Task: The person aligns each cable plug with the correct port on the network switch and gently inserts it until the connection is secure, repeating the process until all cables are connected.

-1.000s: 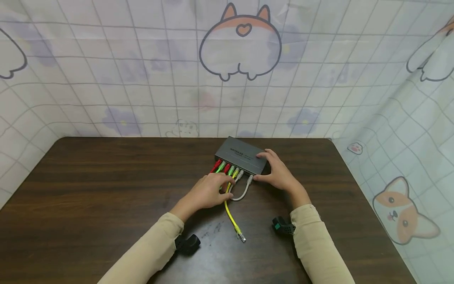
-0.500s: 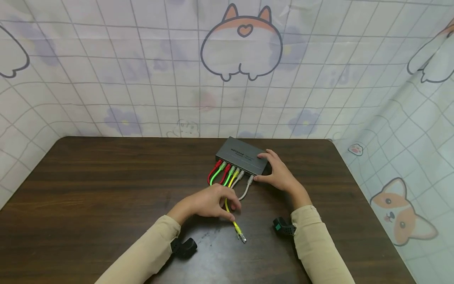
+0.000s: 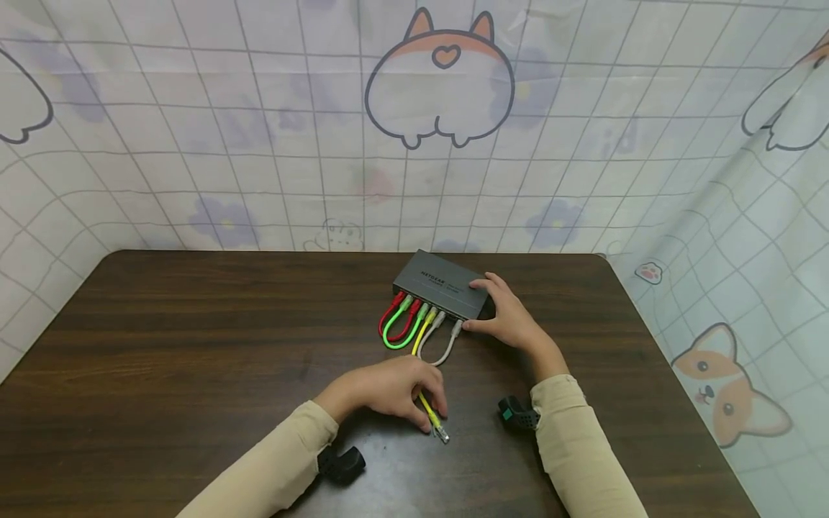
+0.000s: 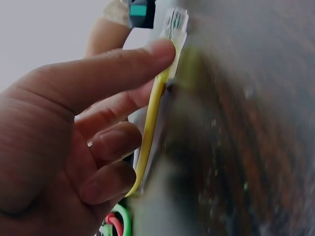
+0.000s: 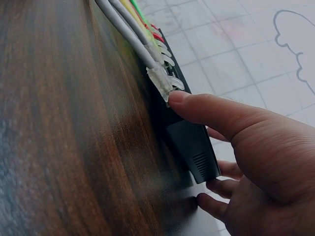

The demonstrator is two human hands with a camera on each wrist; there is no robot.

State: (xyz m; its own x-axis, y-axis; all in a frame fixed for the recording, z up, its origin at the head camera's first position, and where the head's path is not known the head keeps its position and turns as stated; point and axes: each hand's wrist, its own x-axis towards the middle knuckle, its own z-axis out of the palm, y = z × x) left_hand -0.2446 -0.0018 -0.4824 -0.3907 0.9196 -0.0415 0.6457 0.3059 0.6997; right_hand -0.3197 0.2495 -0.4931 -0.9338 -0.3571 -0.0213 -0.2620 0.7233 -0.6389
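A dark grey NETGEAR network switch (image 3: 440, 279) lies on the table with red, green, yellow and white Ethernet cables in its front ports. My left hand (image 3: 403, 387) pinches the loose end of the yellow Ethernet cable (image 4: 151, 118) between thumb and index finger. Beyond the thumb tip, the clear plug (image 4: 175, 23) sticks out. My right hand (image 3: 508, 315) grips the right end of the switch, thumb at the port side beside the white cable's plug (image 5: 160, 82) and fingers around the far side. Part of the yellow cable is hidden under my left hand in the head view.
The brown wooden table (image 3: 194, 360) reaches to a patterned curtain (image 3: 311, 144) at the back and sides. A green cable loop (image 3: 396, 347), red cable loop (image 3: 382, 325) and white cable loop (image 3: 447, 355) lie in front of the switch.
My left hand has moved away from the ports, down along the yellow cable to its loose plug end, uncovering the red and green loops. The right hand and the switch stay in place.
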